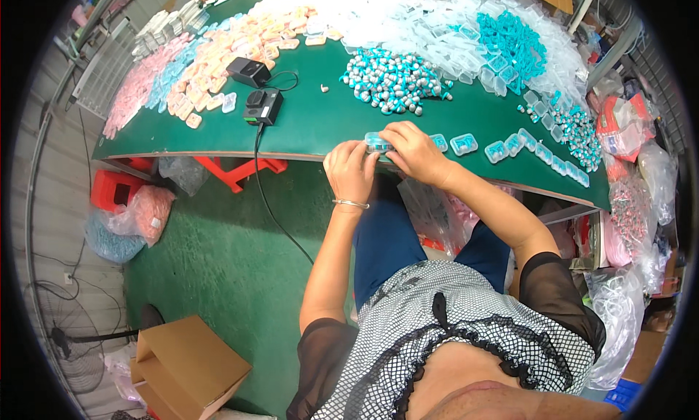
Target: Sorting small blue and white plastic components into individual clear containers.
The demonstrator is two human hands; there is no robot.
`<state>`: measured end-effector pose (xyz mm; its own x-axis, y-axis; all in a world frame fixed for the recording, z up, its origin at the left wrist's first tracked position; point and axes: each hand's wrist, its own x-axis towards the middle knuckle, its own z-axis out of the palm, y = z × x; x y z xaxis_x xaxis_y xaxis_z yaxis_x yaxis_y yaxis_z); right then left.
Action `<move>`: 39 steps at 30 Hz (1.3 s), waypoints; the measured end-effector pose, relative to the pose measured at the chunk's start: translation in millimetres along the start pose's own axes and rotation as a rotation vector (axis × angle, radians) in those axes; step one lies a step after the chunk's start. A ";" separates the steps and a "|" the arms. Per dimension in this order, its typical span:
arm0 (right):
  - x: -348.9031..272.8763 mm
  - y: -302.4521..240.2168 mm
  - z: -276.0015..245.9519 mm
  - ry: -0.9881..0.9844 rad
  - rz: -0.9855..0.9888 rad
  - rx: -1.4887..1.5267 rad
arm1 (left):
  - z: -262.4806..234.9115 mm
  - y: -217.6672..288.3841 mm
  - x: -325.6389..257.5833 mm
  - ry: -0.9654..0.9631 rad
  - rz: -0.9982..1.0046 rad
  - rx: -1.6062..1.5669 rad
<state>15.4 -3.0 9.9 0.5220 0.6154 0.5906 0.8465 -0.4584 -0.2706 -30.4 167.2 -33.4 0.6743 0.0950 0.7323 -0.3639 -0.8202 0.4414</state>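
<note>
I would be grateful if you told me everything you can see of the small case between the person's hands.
The small case is a rounded, see-through box that looks like plastic, with blue-teal showing inside. The fingers of the left hand and right hand hold it from either side, near the front edge of the green table. Whether its lid is fully closed, or its underside touches the table, cannot be told.
</note>
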 end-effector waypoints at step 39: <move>-94.7 51.3 -122.1 -0.032 0.251 -0.176 | 48.2 77.9 50.3 -0.605 0.248 -0.079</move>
<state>-3.3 -163.1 33.0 0.7179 0.4876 0.4969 0.6613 -0.7006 -0.2678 6.1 80.9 12.9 0.7986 -0.4442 0.4061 -0.5851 -0.7312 0.3508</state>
